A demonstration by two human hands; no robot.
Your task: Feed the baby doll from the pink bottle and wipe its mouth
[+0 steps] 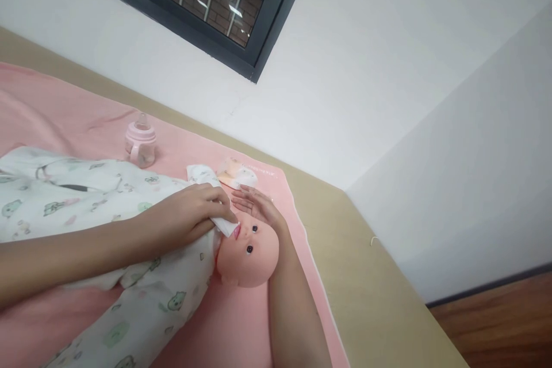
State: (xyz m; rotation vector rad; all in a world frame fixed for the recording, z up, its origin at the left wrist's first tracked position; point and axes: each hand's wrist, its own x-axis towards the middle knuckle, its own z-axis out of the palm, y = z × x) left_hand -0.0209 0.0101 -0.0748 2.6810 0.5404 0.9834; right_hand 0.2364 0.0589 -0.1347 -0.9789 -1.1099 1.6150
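Note:
A baby doll [259,261] lies on its back, its bald head to the right and its body in a white suit [172,287] with green animal prints. My left hand [202,210] reaches across from the left, closed on a white tissue [224,226] whose edge touches the doll's mouth. Beyond the doll's head, my right hand [256,207] rests with fingers stretched out toward the left and palm turned to the doll. Whether that palm presses against the head, I cannot tell.
Pink cloth [233,322] covers much of the wooden tabletop [366,287]. A pink-topped baby bottle [141,141] stands behind the doll, and a small peach-and-white patterned cloth item [237,172] lies beyond my right hand. A white wall [345,69] and dark-framed window [254,57] border the back.

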